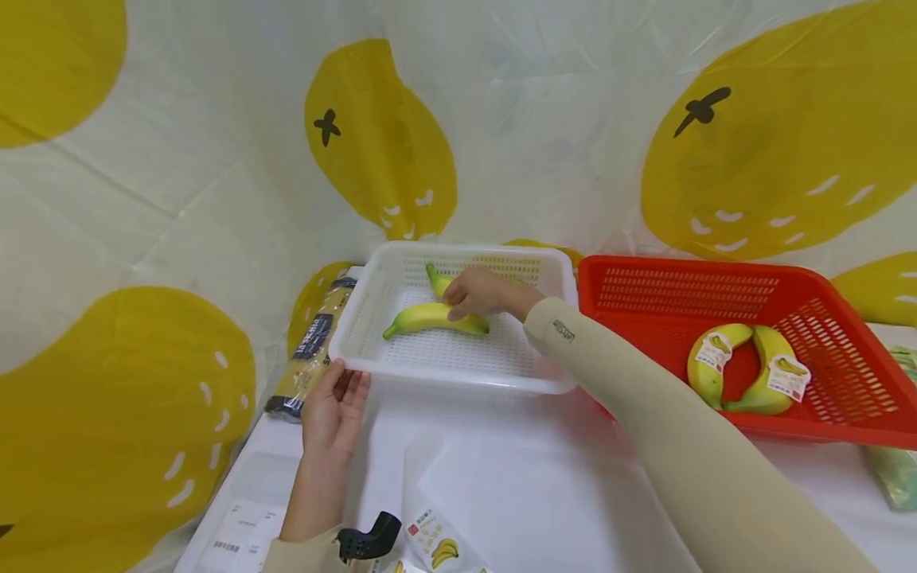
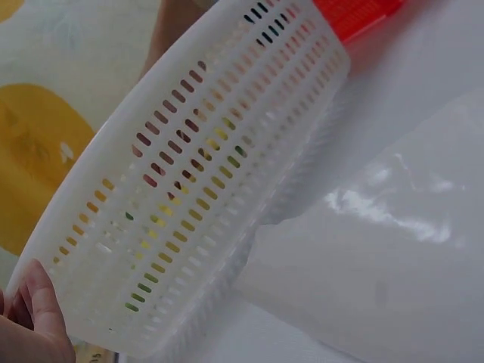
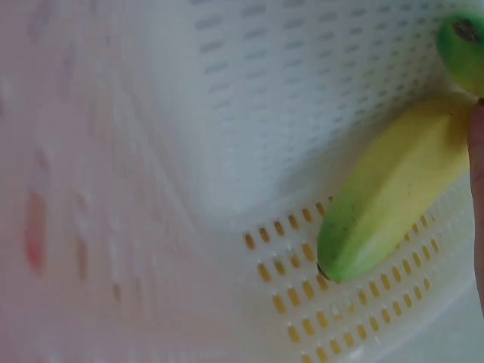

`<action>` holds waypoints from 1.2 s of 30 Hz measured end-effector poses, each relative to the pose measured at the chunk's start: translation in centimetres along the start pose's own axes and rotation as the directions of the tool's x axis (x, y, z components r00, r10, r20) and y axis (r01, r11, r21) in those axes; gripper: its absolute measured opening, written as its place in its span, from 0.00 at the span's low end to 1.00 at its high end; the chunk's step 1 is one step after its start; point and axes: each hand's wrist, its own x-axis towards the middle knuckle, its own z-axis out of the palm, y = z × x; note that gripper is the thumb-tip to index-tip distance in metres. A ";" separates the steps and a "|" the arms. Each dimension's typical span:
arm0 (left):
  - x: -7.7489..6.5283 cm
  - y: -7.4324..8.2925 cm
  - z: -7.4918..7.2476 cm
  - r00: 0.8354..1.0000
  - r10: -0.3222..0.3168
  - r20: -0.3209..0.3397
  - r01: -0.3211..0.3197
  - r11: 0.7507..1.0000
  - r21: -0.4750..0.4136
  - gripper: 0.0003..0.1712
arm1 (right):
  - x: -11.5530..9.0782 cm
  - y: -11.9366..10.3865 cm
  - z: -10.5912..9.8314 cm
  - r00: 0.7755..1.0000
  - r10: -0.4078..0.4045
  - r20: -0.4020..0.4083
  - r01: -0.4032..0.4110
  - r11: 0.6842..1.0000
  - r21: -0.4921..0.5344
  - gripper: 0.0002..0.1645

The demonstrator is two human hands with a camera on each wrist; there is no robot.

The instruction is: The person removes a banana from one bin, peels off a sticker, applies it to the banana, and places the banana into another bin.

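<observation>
A white slotted plastic basket point(image 1: 444, 382) holds two yellow bananas with green ends. My right hand point(image 1: 478, 291) reaches into it and grips the nearer banana point(image 1: 419, 318) towards its right end. Partly covered by that hand, the farther banana point(image 1: 434, 278) lies behind; in the right wrist view this banana point(image 3: 393, 189) rests along the slotted wall. The green tip of the nearer banana point(image 3: 461, 53) shows at that view's upper right. At the basket's front left corner, my left hand point(image 1: 333, 410) holds the rim, also visible in the left wrist view.
To the right stands a red basket point(image 1: 666, 270) with two labelled bananas point(image 1: 770, 370). A wrapped yellow-and-dark roll point(image 1: 315, 342) lies left of the white basket. Banana-printed labels point(image 1: 437, 541) on a backing strip lie in front. Fruit-patterned sheeting point(image 1: 530, 143) hangs behind.
</observation>
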 end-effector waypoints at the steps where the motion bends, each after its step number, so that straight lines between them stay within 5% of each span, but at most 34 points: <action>1: 0.0 -0.1 0.1 1.000 0.015 -0.007 -0.015 1.000 0.010 0.03 | 0.0 0.1 0.2 1.000 0.001 -0.012 -0.001 1.000 0.000 0.28; 6: 0.2 -0.5 0.3 0.994 0.098 -0.045 -0.093 0.991 0.097 0.08 | 0.3 0.1 0.8 1.000 0.003 -0.019 -0.003 1.000 -0.027 0.28; 10: 0.1 -0.5 0.3 0.988 0.143 -0.052 -0.133 0.979 0.154 0.04 | 0.3 -0.1 1.0 1.000 0.007 0.010 -0.007 0.998 -0.055 0.27; 21: 0.4 -1.0 0.5 0.968 0.240 -0.077 -0.219 0.952 0.214 0.08 | 0.4 -0.1 1.2 0.999 0.015 0.036 -0.012 0.995 -0.101 0.19; 29: -0.2 -1.3 1.2 0.966 0.246 -0.082 -0.223 0.948 0.225 0.07 | -2.0 -1.0 -1.0 0.998 -0.048 -0.030 0.044 0.994 -0.103 0.05; 36: -0.6 -0.9 1.4 0.957 0.275 -0.093 -0.247 0.939 0.240 0.04 | -4.9 -3.1 -3.9 0.996 -0.028 -0.087 0.024 0.999 -0.042 0.12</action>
